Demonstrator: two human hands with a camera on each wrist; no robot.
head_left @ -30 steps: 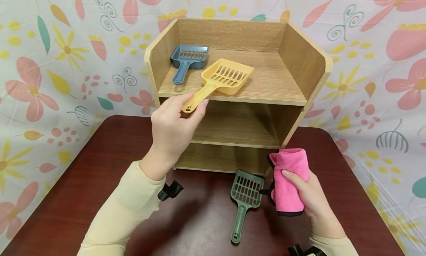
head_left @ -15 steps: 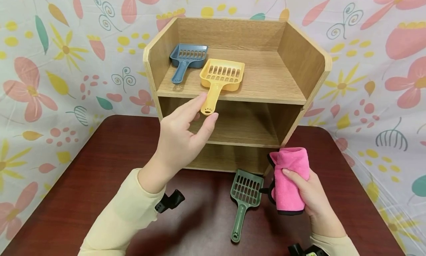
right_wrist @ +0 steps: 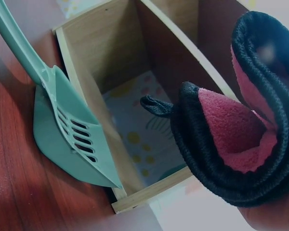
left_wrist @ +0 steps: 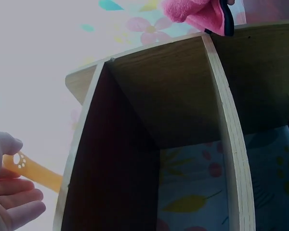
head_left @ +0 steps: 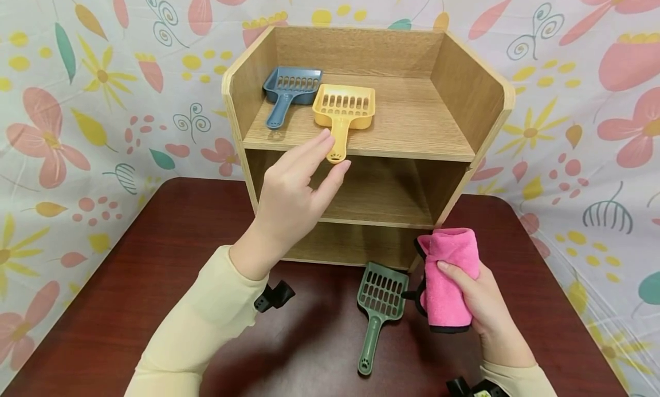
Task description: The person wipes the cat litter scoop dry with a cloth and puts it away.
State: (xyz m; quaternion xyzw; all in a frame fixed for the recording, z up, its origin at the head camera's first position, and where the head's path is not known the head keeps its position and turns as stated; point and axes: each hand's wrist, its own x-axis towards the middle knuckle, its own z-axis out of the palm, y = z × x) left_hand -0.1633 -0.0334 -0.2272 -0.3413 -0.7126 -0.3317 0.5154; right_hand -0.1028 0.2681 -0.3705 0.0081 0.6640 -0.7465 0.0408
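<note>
One blue scoop (head_left: 293, 93) and one yellow scoop (head_left: 341, 123) sit atop one shelf (head_left: 412, 128); one green scoop (head_left: 378, 318) lies before it. The left hand (head_left: 291, 191), loosely spread, meets the yellow handle; the right hand (head_left: 482, 305) grips one pink cloth (head_left: 450, 299).

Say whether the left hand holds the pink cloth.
No, the right hand grips the pink cloth, while the left hand is at the yellow scoop.

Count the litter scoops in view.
3: the blue scoop and yellow scoop on the top shelf, the green scoop on the table. Others could be hidden behind the shelf unit.
</note>
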